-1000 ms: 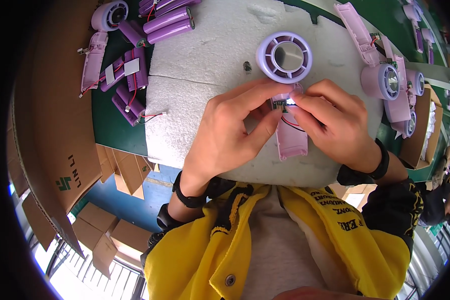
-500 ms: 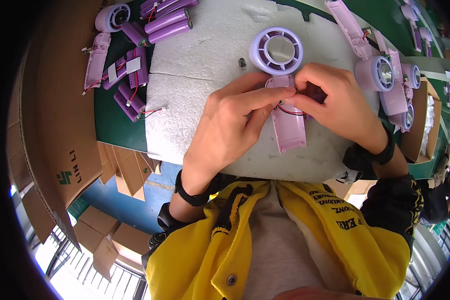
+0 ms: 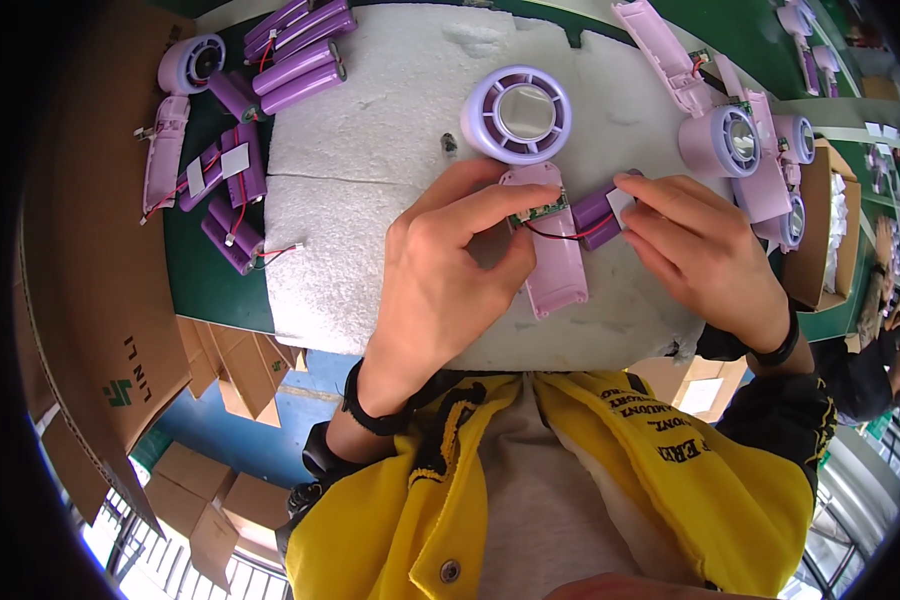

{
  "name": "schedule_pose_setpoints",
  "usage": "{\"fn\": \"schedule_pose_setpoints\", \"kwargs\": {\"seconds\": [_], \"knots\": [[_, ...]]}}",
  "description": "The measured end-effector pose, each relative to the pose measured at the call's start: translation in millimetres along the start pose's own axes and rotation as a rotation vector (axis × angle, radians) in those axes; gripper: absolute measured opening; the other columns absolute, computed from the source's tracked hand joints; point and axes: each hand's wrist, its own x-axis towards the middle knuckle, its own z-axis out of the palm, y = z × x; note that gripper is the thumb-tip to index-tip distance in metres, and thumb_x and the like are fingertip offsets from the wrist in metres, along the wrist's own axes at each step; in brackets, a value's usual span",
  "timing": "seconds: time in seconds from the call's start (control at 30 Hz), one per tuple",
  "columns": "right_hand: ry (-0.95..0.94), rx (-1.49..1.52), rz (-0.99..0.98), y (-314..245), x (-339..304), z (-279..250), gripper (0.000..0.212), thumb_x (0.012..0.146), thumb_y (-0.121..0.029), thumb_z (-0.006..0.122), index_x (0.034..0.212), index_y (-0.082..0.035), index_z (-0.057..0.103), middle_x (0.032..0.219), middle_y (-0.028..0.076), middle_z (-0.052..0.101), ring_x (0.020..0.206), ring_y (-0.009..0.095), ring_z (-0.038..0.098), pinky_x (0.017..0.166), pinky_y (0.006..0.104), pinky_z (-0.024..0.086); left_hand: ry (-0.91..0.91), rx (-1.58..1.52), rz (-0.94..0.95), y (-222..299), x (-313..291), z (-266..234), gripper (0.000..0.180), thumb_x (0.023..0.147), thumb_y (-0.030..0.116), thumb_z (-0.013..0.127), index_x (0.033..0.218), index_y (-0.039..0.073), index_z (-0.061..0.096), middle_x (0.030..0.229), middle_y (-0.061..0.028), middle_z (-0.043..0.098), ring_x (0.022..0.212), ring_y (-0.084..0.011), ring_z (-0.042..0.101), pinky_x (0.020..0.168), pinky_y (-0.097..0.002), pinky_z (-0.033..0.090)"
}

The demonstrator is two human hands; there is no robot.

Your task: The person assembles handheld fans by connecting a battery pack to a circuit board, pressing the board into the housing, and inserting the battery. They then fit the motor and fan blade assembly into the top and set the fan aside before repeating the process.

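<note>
A lilac handheld fan [image 3: 518, 115] lies on the white foam block, its round head pointing away from me and its pink handle [image 3: 558, 270] toward me. My left hand [image 3: 435, 265] grips the upper handle, thumb and forefinger around a small green circuit board [image 3: 543, 210]. Red and black wires run from the board to a purple battery pack [image 3: 596, 216] lying just right of the handle. Between its fingertips, my right hand [image 3: 705, 250] pinches the pack's right end, by a white label [image 3: 620, 207]. Part of that end is hidden by the fingers.
Several purple battery packs [image 3: 305, 75] and another fan [image 3: 192, 65] lie on the green table left of the foam block [image 3: 370, 130]. More fan parts [image 3: 720, 140] sit at the right, beside an open cardboard box [image 3: 820, 235]. A large carton [image 3: 100, 250] stands at the left.
My right hand has moved from the circuit board to the right and now holds the battery pack's end. My left hand stays at the board. The whole view has shifted slightly.
</note>
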Motion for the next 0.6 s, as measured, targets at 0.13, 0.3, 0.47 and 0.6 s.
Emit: {"fn": "schedule_pose_setpoints", "kwargs": {"seconds": [0.13,0.3,0.47,0.6], "knots": [[-0.045,-0.037,-0.034,-2.0,3.5,-4.1,0.017,0.073,0.005,0.074,0.088,0.006,0.064,0.113,0.017,0.064,0.086,0.030,0.066,0.072,0.0359,0.056,0.051,0.004,-0.009,0.8,-0.7,2.1,0.033,0.072,-0.006,0.067,0.100,0.010,0.075,0.104,-0.0105,0.068,0.082,-0.0264,0.070,0.069,-0.0310,0.055],[-0.100,-0.120,-0.032,-9.1,7.0,-3.8,0.015,0.074,0.004,0.073,0.085,0.005,0.064,0.113,0.017,0.065,0.084,0.029,0.066,0.070,0.0358,0.055,0.051,-0.006,-0.019,3.9,-1.9,2.8,0.034,0.072,-0.006,0.066,0.100,0.010,0.075,0.104,-0.0108,0.069,0.082,-0.0260,0.070,0.069,-0.0313,0.055],[-0.091,-0.076,-0.018,-2.9,7.8,-1.4,0.012,0.074,0.003,0.072,0.083,0.004,0.063,0.111,0.016,0.066,0.082,0.028,0.065,0.069,0.0365,0.055,0.063,-0.022,-0.040,1.6,-4.9,4.0,0.033,0.072,-0.007,0.066,0.099,0.009,0.075,0.104,-0.0110,0.069,0.082,-0.0255,0.070,0.069,-0.0312,0.055],[-0.046,-0.006,-0.045,5.6,3.9,-3.6,0.013,0.074,0.003,0.072,0.082,0.003,0.062,0.110,0.014,0.065,0.080,0.028,0.064,0.067,0.0366,0.055,0.055,-0.021,-0.037,3.7,-3.2,3.6,0.034,0.072,-0.008,0.065,0.099,0.009,0.075,0.104,-0.0108,0.069,0.080,-0.0244,0.069,0.068,-0.0302,0.054]]}}
